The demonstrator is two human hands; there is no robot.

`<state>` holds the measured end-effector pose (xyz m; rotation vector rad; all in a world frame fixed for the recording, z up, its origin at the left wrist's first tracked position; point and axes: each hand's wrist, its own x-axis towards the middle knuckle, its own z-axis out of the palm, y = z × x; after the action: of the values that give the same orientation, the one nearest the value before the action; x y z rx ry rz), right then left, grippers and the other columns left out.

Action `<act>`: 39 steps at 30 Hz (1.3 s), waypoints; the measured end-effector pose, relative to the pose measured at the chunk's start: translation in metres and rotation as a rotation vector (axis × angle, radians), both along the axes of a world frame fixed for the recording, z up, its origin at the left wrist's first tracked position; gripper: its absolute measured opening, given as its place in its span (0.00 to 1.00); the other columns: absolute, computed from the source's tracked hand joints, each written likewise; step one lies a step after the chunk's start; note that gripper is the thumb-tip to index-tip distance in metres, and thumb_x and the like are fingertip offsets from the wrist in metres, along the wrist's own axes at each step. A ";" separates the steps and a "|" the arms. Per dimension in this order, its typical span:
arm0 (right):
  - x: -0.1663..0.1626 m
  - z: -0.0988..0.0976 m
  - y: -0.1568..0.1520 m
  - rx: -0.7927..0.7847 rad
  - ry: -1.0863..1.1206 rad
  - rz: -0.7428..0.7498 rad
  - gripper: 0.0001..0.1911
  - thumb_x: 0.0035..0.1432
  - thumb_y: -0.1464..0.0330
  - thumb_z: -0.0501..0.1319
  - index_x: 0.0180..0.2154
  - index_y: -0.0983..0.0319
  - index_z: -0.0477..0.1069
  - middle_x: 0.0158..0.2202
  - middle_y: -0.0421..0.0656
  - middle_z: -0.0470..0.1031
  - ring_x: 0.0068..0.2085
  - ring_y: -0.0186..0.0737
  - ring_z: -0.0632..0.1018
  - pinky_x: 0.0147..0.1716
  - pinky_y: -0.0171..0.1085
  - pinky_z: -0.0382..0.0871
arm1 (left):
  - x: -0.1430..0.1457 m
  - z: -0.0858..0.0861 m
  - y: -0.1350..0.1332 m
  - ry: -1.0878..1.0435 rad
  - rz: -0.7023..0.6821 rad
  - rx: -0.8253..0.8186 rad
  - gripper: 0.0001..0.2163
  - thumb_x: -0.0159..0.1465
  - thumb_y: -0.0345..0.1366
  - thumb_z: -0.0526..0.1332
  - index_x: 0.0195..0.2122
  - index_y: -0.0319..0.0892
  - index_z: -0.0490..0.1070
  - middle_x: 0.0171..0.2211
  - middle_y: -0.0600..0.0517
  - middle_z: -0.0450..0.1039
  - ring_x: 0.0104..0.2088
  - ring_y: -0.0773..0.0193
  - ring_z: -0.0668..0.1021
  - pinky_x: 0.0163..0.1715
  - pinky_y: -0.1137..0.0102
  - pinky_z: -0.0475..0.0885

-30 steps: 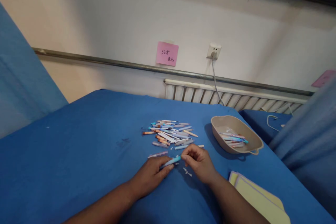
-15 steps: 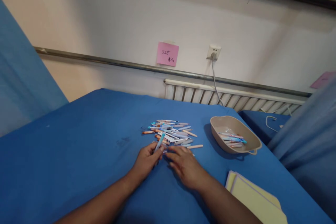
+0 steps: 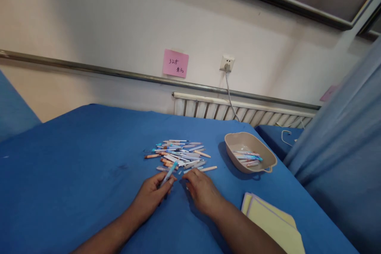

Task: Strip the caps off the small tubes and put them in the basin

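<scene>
My left hand (image 3: 151,192) is closed around a pen (image 3: 170,171) with a light blue end, tilted up toward the pile. Just right of it, my right hand (image 3: 204,192) is at the near edge of the pile, its fingers curled together. A pale sliver shows under those fingertips, but what they grip is hidden. In front of both hands lies a loose pile of pens (image 3: 181,158), in white, blue, grey, orange and peach.
A beige basin (image 3: 269,158) holding several pens (image 3: 248,158) stands to the right. Nearer me lie yellow sheets with purple edges (image 3: 274,222). Blue cloth (image 3: 74,158) covers the table. Behind are a radiator (image 3: 202,109), a plugged-in cord (image 3: 228,91) and a pink note (image 3: 175,63).
The view has swung to the right, so everything sits farther left. My right hand's fingers, spread before, have drawn together. My left hand still holds the pen, slightly farther from the right hand.
</scene>
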<state>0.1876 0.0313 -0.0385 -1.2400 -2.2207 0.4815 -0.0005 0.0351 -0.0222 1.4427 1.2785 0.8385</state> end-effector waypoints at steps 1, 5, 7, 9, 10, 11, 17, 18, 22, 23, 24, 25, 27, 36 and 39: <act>0.001 -0.002 0.001 -0.021 0.055 -0.003 0.16 0.57 0.78 0.54 0.45 0.58 0.68 0.42 0.44 0.71 0.43 0.40 0.72 0.42 0.36 0.64 | 0.000 0.001 -0.001 0.011 -0.022 0.008 0.18 0.56 0.51 0.57 0.32 0.39 0.70 0.18 0.59 0.63 0.18 0.71 0.63 0.17 0.76 0.57; 0.001 -0.013 0.007 -0.093 0.268 -0.031 0.11 0.55 0.76 0.56 0.40 0.58 0.70 0.36 0.41 0.72 0.38 0.38 0.73 0.39 0.36 0.66 | 0.001 0.002 -0.004 0.063 -0.086 0.038 0.16 0.56 0.49 0.57 0.28 0.40 0.69 0.19 0.59 0.63 0.20 0.69 0.64 0.20 0.76 0.59; -0.002 -0.017 0.009 -0.221 0.464 -0.044 0.06 0.55 0.72 0.58 0.37 0.58 0.70 0.31 0.39 0.73 0.32 0.36 0.73 0.34 0.35 0.67 | 0.001 0.002 -0.004 0.085 -0.106 0.046 0.15 0.57 0.49 0.57 0.28 0.40 0.69 0.19 0.58 0.63 0.21 0.69 0.65 0.21 0.75 0.59; -0.004 -0.019 0.011 -0.413 0.714 -0.015 0.06 0.54 0.65 0.60 0.34 0.59 0.69 0.28 0.37 0.73 0.26 0.33 0.72 0.28 0.33 0.66 | 0.001 0.001 -0.004 0.095 -0.120 0.056 0.15 0.57 0.48 0.57 0.28 0.40 0.69 0.19 0.59 0.63 0.21 0.69 0.65 0.22 0.75 0.60; -0.004 -0.019 0.012 -0.496 0.828 0.003 0.09 0.53 0.62 0.62 0.34 0.60 0.68 0.27 0.37 0.73 0.23 0.32 0.71 0.25 0.32 0.65 | 0.001 0.001 -0.004 0.099 -0.125 0.061 0.15 0.58 0.48 0.56 0.29 0.40 0.70 0.19 0.59 0.63 0.21 0.68 0.65 0.22 0.75 0.60; -0.004 -0.017 0.012 -0.556 0.923 0.014 0.12 0.50 0.59 0.64 0.34 0.60 0.68 0.27 0.37 0.74 0.22 0.31 0.70 0.23 0.31 0.64 | 0.001 0.000 -0.004 0.104 -0.130 0.064 0.15 0.58 0.48 0.56 0.29 0.40 0.70 0.19 0.59 0.63 0.21 0.68 0.65 0.23 0.75 0.60; 0.001 -0.001 0.009 -0.717 1.203 -0.023 0.19 0.44 0.59 0.70 0.36 0.62 0.71 0.33 0.41 0.75 0.29 0.34 0.77 0.30 0.34 0.69 | 0.001 -0.001 -0.007 0.155 -0.197 0.102 0.15 0.60 0.47 0.55 0.28 0.39 0.69 0.21 0.57 0.65 0.24 0.68 0.67 0.26 0.74 0.61; 0.002 0.001 0.008 -0.737 1.235 -0.021 0.18 0.44 0.60 0.70 0.35 0.62 0.71 0.33 0.41 0.75 0.30 0.35 0.77 0.31 0.34 0.69 | 0.001 -0.001 -0.008 0.166 -0.211 0.105 0.16 0.61 0.47 0.55 0.28 0.39 0.69 0.21 0.57 0.65 0.24 0.68 0.67 0.26 0.74 0.60; 0.007 0.005 0.005 -0.810 1.383 0.022 0.15 0.46 0.62 0.69 0.35 0.60 0.70 0.33 0.40 0.75 0.32 0.36 0.77 0.33 0.34 0.69 | 0.001 0.004 -0.010 0.212 -0.277 0.110 0.15 0.62 0.46 0.53 0.27 0.40 0.68 0.21 0.58 0.65 0.24 0.68 0.67 0.26 0.75 0.59; 0.008 0.006 0.005 -0.811 1.405 0.016 0.15 0.46 0.62 0.70 0.35 0.60 0.70 0.33 0.40 0.75 0.32 0.35 0.77 0.32 0.33 0.69 | 0.001 0.006 -0.010 0.225 -0.297 0.118 0.16 0.62 0.46 0.53 0.27 0.40 0.68 0.21 0.58 0.65 0.24 0.68 0.67 0.26 0.75 0.59; 0.009 0.007 0.006 -0.801 1.415 0.001 0.15 0.46 0.63 0.70 0.34 0.60 0.71 0.33 0.40 0.76 0.32 0.35 0.76 0.32 0.32 0.68 | 0.000 0.007 -0.011 0.239 -0.317 0.127 0.16 0.63 0.46 0.52 0.27 0.40 0.67 0.21 0.58 0.65 0.25 0.68 0.67 0.26 0.75 0.59; 0.010 0.008 0.006 -0.784 1.418 -0.021 0.15 0.45 0.64 0.70 0.34 0.60 0.71 0.33 0.41 0.76 0.32 0.34 0.76 0.31 0.31 0.68 | 0.000 0.009 -0.011 0.251 -0.334 0.136 0.16 0.63 0.46 0.52 0.27 0.40 0.67 0.21 0.58 0.65 0.25 0.68 0.68 0.26 0.75 0.59; 0.012 0.009 0.007 -0.748 1.405 -0.055 0.16 0.44 0.65 0.71 0.37 0.60 0.73 0.34 0.41 0.76 0.32 0.34 0.75 0.30 0.30 0.67 | 0.000 0.011 -0.013 0.261 -0.355 0.155 0.17 0.64 0.47 0.51 0.27 0.40 0.67 0.22 0.57 0.66 0.25 0.68 0.68 0.26 0.75 0.59; 0.008 0.005 0.004 -0.654 1.309 -0.030 0.17 0.45 0.62 0.70 0.38 0.60 0.76 0.35 0.44 0.77 0.33 0.37 0.74 0.33 0.36 0.69 | 0.000 0.009 -0.014 0.259 -0.342 0.162 0.18 0.64 0.48 0.49 0.27 0.40 0.67 0.23 0.57 0.66 0.26 0.67 0.68 0.28 0.74 0.60; 0.008 0.004 0.002 -0.609 1.281 -0.029 0.15 0.47 0.62 0.69 0.38 0.59 0.76 0.36 0.44 0.77 0.34 0.38 0.75 0.34 0.36 0.69 | -0.001 0.008 -0.014 0.265 -0.342 0.169 0.18 0.65 0.48 0.49 0.27 0.41 0.67 0.23 0.57 0.67 0.26 0.67 0.68 0.28 0.74 0.60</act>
<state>0.1956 0.0338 -0.0349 -0.7796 -0.9628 1.4910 -0.0010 0.0209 -0.0143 1.8934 1.1241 0.5479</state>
